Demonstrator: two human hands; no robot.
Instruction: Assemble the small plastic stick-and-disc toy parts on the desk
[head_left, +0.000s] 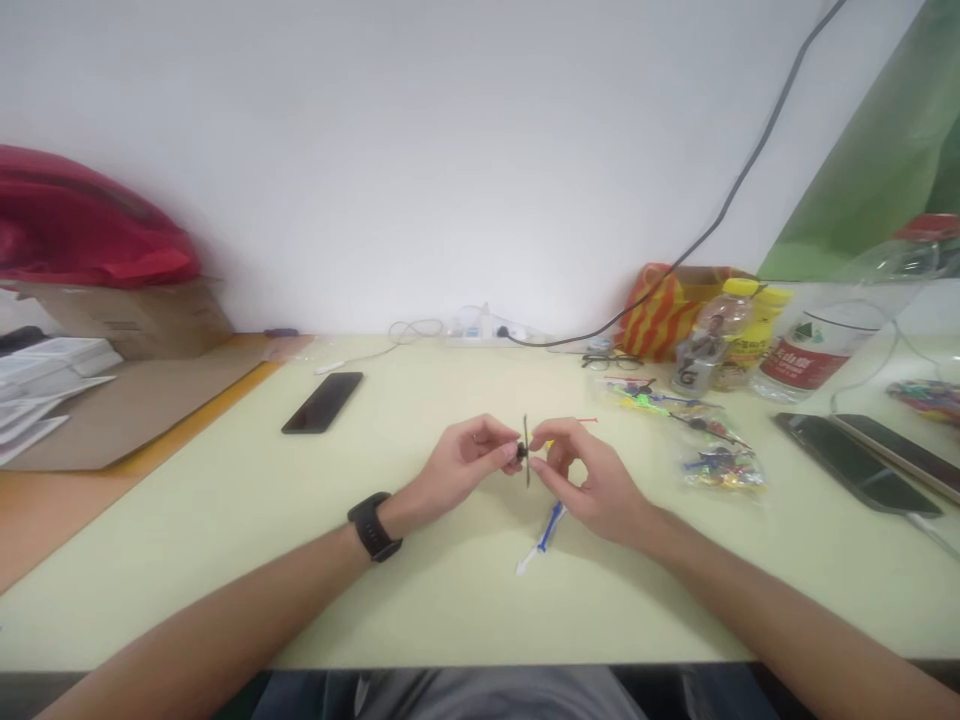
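Both hands are meeting above the middle of the table (pixel 225 520): the left hand (pixel 461 465) is pinching a small black piece (pixel 520 452), and the right hand (pixel 589 478) is gripping a thin dark stick (pixel 526 450) standing upright between them. A blue-and-white stick (pixel 544 535) is lying nearer, under the right hand.

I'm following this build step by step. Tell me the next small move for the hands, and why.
Probably press the small black piece further onto the thin dark rod: the left hand pinches the piece against it, and the right hand steadies the upright rod.
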